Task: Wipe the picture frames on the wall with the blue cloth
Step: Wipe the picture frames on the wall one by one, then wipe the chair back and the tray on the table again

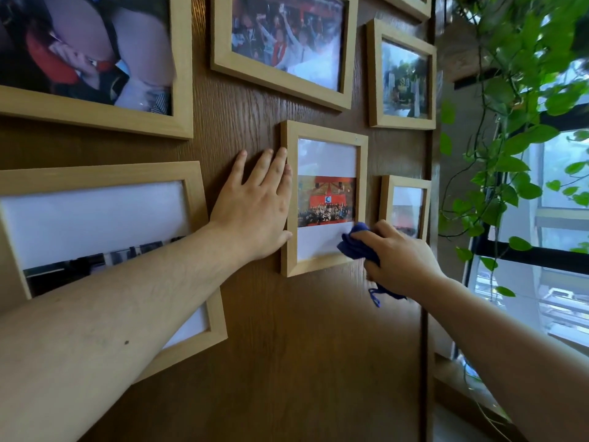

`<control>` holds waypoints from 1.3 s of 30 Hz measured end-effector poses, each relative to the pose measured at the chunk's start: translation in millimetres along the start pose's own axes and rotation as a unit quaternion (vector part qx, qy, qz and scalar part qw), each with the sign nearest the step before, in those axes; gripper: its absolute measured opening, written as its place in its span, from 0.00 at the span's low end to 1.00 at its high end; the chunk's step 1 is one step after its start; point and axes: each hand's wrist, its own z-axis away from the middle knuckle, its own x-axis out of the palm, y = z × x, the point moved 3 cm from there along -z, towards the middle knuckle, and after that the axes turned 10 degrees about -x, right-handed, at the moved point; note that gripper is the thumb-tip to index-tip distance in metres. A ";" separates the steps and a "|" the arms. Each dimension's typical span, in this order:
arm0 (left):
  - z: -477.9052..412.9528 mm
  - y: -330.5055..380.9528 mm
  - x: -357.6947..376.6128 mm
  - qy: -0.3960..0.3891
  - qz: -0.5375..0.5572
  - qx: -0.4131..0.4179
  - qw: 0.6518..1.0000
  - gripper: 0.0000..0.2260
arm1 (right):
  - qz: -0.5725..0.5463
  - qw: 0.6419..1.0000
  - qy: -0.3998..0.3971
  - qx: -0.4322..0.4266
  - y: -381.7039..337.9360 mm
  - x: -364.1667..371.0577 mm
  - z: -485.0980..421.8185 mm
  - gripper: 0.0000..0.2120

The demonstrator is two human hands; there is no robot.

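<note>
Several light wooden picture frames hang on a dark wood-grain wall. The small upright frame [323, 148] in the middle holds a red group photo. My left hand [255, 205] lies flat on the wall, fingers apart, touching that frame's left edge. My right hand [398, 256] grips a bunched blue cloth [353, 242] and presses it on the frame's lower right corner, over the glass and the wooden edge. A loose end of the cloth hangs below my wrist.
Around the small frame hang a large frame [181, 74] at upper left, a wide frame [194, 199] at lower left, a frame [220, 36] above, and two small frames [373, 74] [385, 199] to the right. Trailing green plants [510, 138] and a window [557, 234] lie right.
</note>
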 end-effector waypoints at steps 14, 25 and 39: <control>98.1 55.6 -32.7 0.010 0.252 0.181 0.951 0.35 | 0.135 0.988 -0.020 0.068 -62.0 -97.7 101.0 0.22; 218.2 147.7 -94.9 0.051 0.471 0.361 0.803 0.30 | 0.206 0.938 -0.178 0.213 -140.8 -169.8 299.7 0.25; 416.1 284.7 -298.9 0.042 0.568 0.583 0.579 0.29 | 0.264 0.822 -0.238 0.445 -270.6 -313.0 585.2 0.23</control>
